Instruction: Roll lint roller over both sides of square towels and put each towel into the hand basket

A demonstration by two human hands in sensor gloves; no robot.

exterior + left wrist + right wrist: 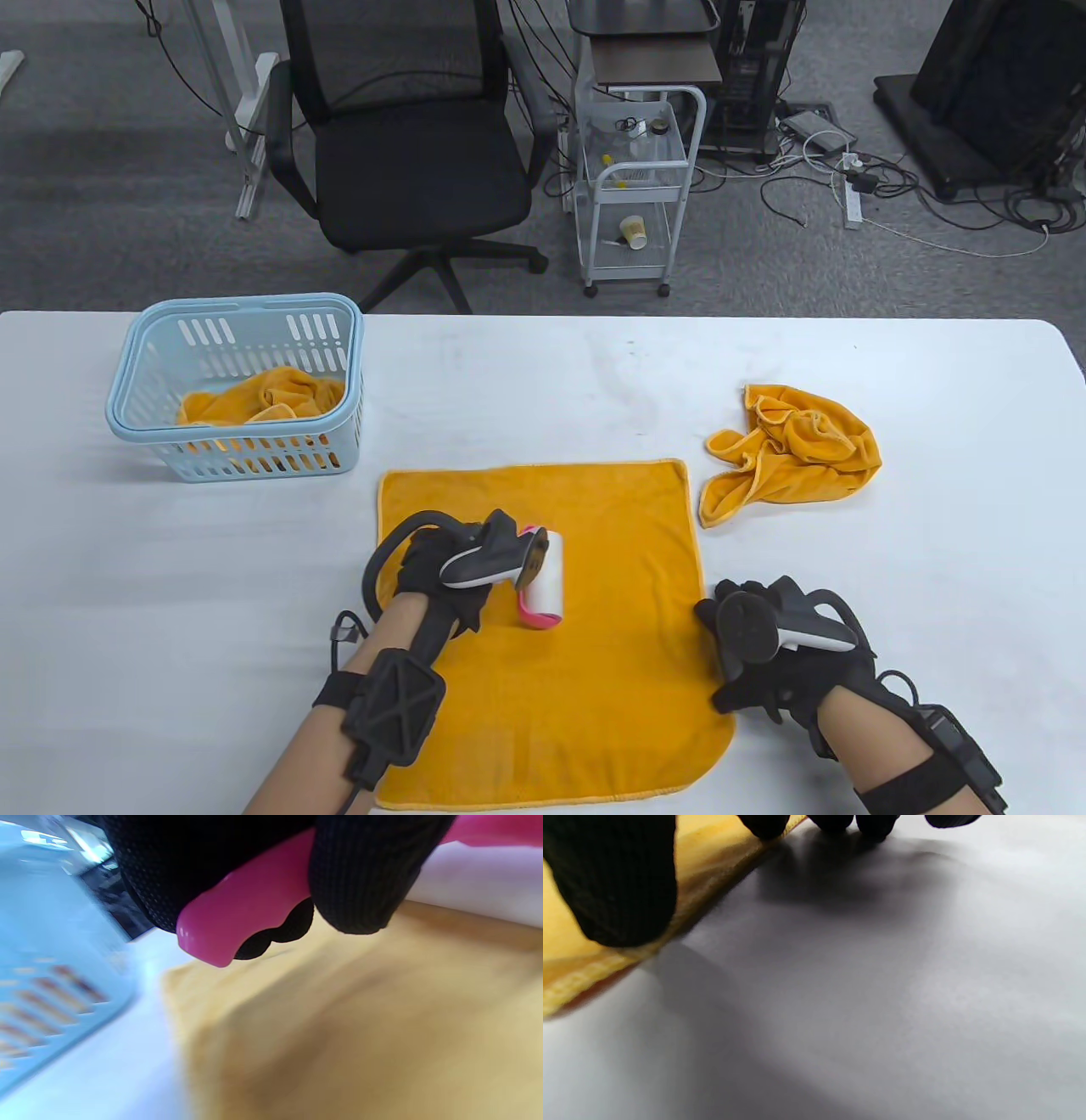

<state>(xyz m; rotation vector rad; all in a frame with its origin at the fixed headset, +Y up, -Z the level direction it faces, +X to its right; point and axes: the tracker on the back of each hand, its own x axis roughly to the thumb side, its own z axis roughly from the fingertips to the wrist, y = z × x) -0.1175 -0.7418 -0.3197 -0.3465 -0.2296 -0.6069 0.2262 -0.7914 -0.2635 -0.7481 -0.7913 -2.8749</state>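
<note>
A square orange towel point(611, 628) lies flat near the table's front edge. My left hand point(445, 573) grips the pink handle point(246, 904) of a lint roller point(543, 586), whose white roll rests on the towel's left part. My right hand point(764, 654) rests flat at the towel's right edge, its thumb point(619, 882) on the towel point(568, 942) and its fingertips on the hem and the table. A second orange towel point(793, 450) lies crumpled to the right. A light blue hand basket point(237, 386) at the back left holds another orange towel point(271, 395).
The white table point(933, 526) stretches to the right and behind the flat towel. Beyond its far edge stand a black office chair point(407, 153) and a white trolley point(636, 187). In the left wrist view the basket point(51, 976) is blurred at the left.
</note>
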